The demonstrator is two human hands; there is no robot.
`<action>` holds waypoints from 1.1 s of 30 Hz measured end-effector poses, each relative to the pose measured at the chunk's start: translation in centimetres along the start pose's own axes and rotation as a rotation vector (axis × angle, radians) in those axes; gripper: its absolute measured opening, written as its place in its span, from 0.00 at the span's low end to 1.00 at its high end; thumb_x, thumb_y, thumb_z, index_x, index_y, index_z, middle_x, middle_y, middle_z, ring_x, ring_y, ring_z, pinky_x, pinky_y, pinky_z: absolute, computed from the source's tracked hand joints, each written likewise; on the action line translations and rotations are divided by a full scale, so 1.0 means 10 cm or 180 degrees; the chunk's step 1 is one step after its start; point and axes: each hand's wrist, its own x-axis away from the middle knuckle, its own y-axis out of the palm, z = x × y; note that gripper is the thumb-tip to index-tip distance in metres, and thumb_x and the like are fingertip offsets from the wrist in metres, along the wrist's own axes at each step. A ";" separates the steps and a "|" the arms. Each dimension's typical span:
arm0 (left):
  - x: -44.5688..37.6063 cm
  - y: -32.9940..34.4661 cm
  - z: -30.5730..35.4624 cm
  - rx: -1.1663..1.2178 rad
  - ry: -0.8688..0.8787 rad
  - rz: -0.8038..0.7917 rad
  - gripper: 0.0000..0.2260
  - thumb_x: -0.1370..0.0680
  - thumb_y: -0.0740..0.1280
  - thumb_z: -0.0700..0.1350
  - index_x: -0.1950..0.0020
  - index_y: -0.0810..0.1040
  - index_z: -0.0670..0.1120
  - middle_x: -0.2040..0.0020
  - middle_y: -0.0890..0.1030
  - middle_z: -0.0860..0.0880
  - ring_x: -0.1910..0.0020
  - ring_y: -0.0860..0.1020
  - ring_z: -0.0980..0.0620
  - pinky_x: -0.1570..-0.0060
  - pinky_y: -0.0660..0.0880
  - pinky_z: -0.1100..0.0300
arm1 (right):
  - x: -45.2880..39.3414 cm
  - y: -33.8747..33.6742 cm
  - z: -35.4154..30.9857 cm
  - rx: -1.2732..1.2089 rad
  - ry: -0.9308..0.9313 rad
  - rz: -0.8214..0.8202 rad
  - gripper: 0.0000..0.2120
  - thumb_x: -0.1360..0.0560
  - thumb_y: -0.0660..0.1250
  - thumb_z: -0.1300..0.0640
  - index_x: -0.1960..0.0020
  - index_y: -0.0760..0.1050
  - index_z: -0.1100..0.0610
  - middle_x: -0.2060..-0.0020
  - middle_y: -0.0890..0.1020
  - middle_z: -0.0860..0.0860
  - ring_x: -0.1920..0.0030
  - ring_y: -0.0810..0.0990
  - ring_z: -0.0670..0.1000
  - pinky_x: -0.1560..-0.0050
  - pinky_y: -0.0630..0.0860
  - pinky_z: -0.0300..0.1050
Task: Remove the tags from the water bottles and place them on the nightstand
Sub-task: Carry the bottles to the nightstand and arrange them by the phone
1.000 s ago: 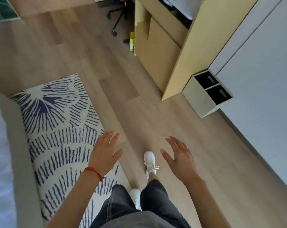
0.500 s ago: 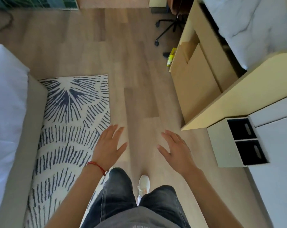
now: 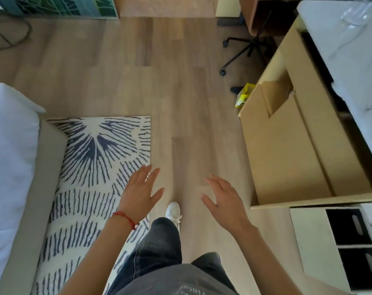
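Note:
My left hand (image 3: 139,193), with a red string around the wrist, is held out over the edge of the patterned rug, fingers spread and empty. My right hand (image 3: 224,200) hovers over the wooden floor, also empty with fingers apart. No water bottles and no tags can be made out for certain; something clear and crinkled (image 3: 354,13) lies on the white surface at the top right. A small white unit with two dark cubbies (image 3: 315,237) stands at the lower right.
A bed with white bedding (image 3: 8,158) runs along the left, beside a black-and-white rug (image 3: 91,158). A light wooden bed frame or cabinet (image 3: 287,145) fills the right. An office chair base (image 3: 248,47) and a yellow box (image 3: 243,97) sit ahead on the floor.
The view has swung left and moved forward along the floor; the wooden furniture and white cubby unit have shifted to the right edge. Both hands stay open and empty in front of me.

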 end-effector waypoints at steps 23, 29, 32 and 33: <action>-4.60 -1.20 0.12 -0.0169 0.0237 0.0156 0.24 0.24 0.64 0.51 0.31 0.66 0.41 0.30 0.67 0.38 0.29 0.63 0.38 0.30 0.59 0.44 | -4.47 -1.88 0.32 -0.0223 -0.0019 0.0231 0.24 0.22 0.58 0.46 0.30 0.63 0.54 0.29 0.66 0.52 0.30 0.63 0.52 0.32 0.60 0.46; -5.67 -1.53 0.25 -0.0161 0.0311 0.0260 0.24 0.25 0.67 0.48 0.32 0.68 0.40 0.31 0.69 0.37 0.31 0.64 0.37 0.32 0.62 0.42 | -5.47 -2.48 0.45 -0.0090 -0.0113 0.0477 0.23 0.23 0.59 0.45 0.31 0.66 0.55 0.31 0.68 0.53 0.31 0.66 0.52 0.34 0.64 0.47; -6.20 -1.59 0.20 -0.0157 0.0314 0.0196 0.24 0.25 0.66 0.50 0.32 0.67 0.42 0.30 0.68 0.38 0.29 0.63 0.39 0.31 0.60 0.44 | -5.93 -2.61 0.53 -0.0099 -0.0027 0.0493 0.23 0.23 0.59 0.45 0.31 0.65 0.54 0.30 0.68 0.52 0.31 0.65 0.52 0.34 0.63 0.47; -6.40 -1.61 0.18 -0.0179 0.0298 0.0174 0.25 0.24 0.64 0.52 0.31 0.66 0.42 0.30 0.67 0.39 0.29 0.62 0.40 0.30 0.59 0.45 | -6.09 -2.64 0.56 -0.0097 0.0011 0.0491 0.23 0.23 0.59 0.45 0.31 0.65 0.54 0.30 0.68 0.52 0.31 0.65 0.52 0.33 0.63 0.46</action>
